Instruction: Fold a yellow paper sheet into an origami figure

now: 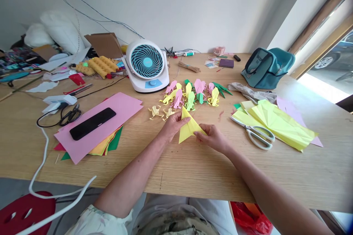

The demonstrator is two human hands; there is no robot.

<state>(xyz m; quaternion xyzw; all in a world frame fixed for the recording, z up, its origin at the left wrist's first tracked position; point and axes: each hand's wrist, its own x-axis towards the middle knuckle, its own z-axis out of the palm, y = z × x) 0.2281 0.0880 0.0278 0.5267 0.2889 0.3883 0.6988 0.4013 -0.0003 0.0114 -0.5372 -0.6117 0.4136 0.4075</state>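
Observation:
A folded yellow paper point(188, 127) with a pointed top lies on the wooden table point(176, 169) between my hands. My left hand point(174, 125) pinches its upper left edge, fingers closed on the sheet. My right hand point(211, 137) presses and grips its lower right corner. Just beyond them lies a cluster of several finished folded paper figures point(190, 95) in pink, yellow and green. Two small pale yellow figures point(161, 112) sit near my left hand.
Scissors point(256, 134) lie on folded yellow sheets point(275, 123) at right. A pink paper stack point(116, 108) with a black bar point(92, 123) lies at left. A white desk fan point(146, 65) and teal bag point(266, 67) stand behind. A white cable point(41, 161) hangs over the front edge.

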